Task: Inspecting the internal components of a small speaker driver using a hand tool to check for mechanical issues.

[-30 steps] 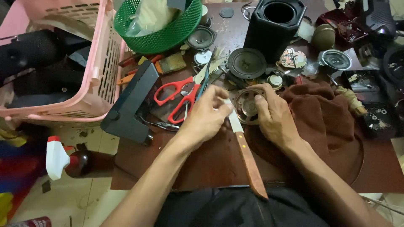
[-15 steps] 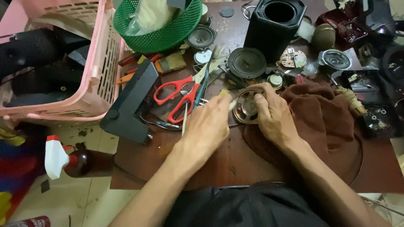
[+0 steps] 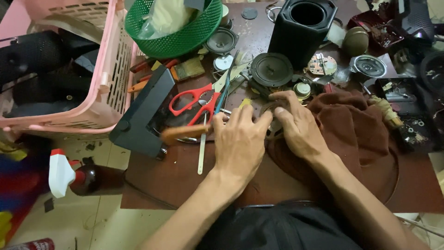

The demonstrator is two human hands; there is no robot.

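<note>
Beyond my two hands I count one pair of red-handled steel scissors (image 3: 196, 103), two plastic baskets, one pink (image 3: 104, 83) and one green (image 3: 178, 39), and one black speaker box (image 3: 303, 28).

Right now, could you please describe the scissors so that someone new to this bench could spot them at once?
Start at the pink basket on the left, then move right past the dark box leaning at the table edge. The scissors lie just beyond it, left of the left hand. Their bright red handles set them apart from the dull metal parts around them.
</note>
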